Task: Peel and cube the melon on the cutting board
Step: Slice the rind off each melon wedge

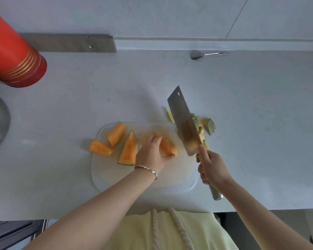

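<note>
With the left grip curled over a seemingly peeled melon wedge on the cutting board, draw it back from the cut line before the right grip, clasping the cleaver handle, brings the blade down.

The melon pieces are orange, one with a thin green edge. The peels are green with a pale net pattern. The red tin at the far left corner of the counter has gold stripes.
</note>
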